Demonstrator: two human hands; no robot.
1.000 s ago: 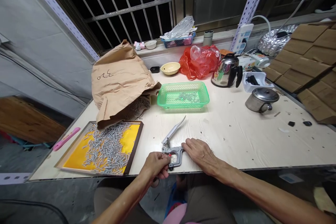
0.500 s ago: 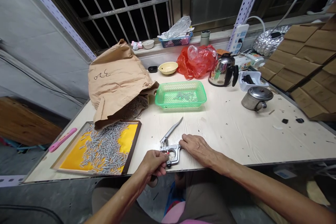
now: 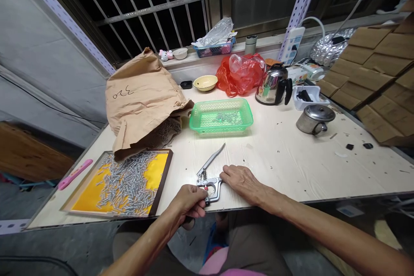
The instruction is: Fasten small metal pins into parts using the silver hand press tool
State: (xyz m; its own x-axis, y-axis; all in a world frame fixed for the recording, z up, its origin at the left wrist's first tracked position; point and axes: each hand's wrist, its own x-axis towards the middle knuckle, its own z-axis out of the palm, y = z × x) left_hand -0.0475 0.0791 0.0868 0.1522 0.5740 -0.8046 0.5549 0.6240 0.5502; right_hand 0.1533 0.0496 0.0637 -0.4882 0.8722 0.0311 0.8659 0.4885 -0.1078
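one grey plier-like tool [image 3: 212, 181] lies on the near surface [image 3: 265, 151]; the left hand [image 3: 188, 199] touches its left side, the right hand [image 3: 242, 181] its right end, whether grasping i cannot tell.

The pliers [image 3: 213, 180] between the left hand [image 3: 190, 200] and right hand [image 3: 241, 180] are silver-grey, with a red part [image 3: 206, 188] and black knob [image 3: 207, 202] beside the left hand. Left of that hand, the tray [image 3: 162, 181] shows yellow lining [image 3: 157, 170], dark brown edging [image 3: 167, 166] and silver metal pieces [image 3: 127, 187]. Ahead of the right hand, the basket [image 3: 221, 129] is translucent green, perforated in pattern; farther beyond, the plastic bag [image 3: 237, 79] is red.
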